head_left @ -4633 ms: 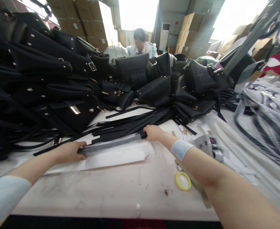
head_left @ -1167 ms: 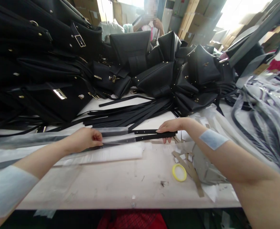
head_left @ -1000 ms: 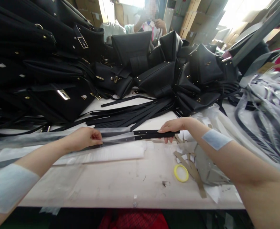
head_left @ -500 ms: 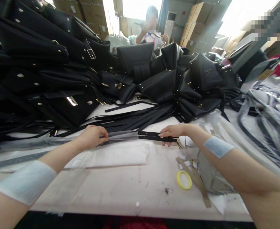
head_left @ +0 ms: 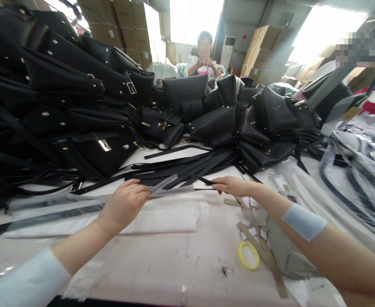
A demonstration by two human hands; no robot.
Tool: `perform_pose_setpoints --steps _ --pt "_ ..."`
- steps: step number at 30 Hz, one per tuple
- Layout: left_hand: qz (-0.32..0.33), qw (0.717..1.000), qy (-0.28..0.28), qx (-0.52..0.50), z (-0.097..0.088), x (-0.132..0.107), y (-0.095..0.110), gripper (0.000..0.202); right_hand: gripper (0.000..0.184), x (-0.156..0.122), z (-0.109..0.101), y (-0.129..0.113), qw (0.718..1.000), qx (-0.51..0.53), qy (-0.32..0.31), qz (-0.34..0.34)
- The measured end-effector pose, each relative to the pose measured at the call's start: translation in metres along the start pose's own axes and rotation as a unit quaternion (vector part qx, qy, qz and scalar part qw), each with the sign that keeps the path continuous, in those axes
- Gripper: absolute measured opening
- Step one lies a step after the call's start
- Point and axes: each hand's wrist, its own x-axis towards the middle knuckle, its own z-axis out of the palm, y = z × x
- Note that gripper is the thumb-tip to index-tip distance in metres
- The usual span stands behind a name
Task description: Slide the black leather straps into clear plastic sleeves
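My left hand (head_left: 126, 203) is closed on a clear plastic sleeve (head_left: 163, 184), whose mouth spreads out to the right of the fingers. My right hand (head_left: 229, 186) pinches the end of a black strap (head_left: 196, 175), which arches leftward to the sleeve's mouth. A second thin dark length runs below it from the sleeve to the right fingers. Under my left hand lies a stack of white plastic sheets (head_left: 171, 217). Just beyond both hands is a bundle of loose black straps (head_left: 187, 165).
Black handbags (head_left: 211, 125) with gold fittings are piled along the back and left. A yellow tape roll (head_left: 248, 256) and brown card strips (head_left: 264, 251) lie at front right. Plastic-wrapped straps (head_left: 360, 170) cover the far right. A person (head_left: 204, 59) works behind the bags.
The strap end in my right hand has lifted and bent into an arch. My left hand has turned, its back now facing up, and the sleeve's mouth has opened wider.
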Motion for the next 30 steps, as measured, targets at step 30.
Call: perform_pose_setpoints --steps 30 --pt "-0.028 0.999 -0.044 0.015 0.028 -0.052 0.075 0.035 0.036 -0.058 0.047 -0.031 0.993 -0.039 0.105 -0.034"
